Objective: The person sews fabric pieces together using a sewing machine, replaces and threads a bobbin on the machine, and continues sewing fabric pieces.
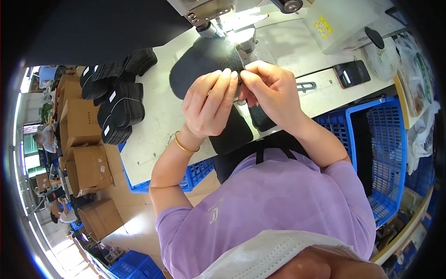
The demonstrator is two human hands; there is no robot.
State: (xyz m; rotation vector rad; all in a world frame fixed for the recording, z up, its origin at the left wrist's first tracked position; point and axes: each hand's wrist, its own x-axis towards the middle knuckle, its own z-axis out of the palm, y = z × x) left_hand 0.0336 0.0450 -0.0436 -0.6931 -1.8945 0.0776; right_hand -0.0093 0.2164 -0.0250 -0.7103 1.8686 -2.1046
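A black sole-shaped fabric piece (193, 65) lies under the lit head of a sewing machine (209, 29). My left hand (208, 101) rests over the piece's near edge, with its fingertips pressed together there. Beside it, my right hand (274, 88) pinches the same edge between thumb and forefinger, and the fingertips of both hands nearly meet. Closer to my body, another flat black piece (231, 132) lies at the table's edge below my left hand. A further black piece (261, 118) shows partly under my right hand.
Tied bundles of black sole-shaped pieces (121, 106) sit on the left of the white table (151, 135). At right lie a phone (351, 73) and plastic bags (382, 60). Blue baskets (400, 153) flank the table; cardboard boxes (88, 169) and other people are farther left.
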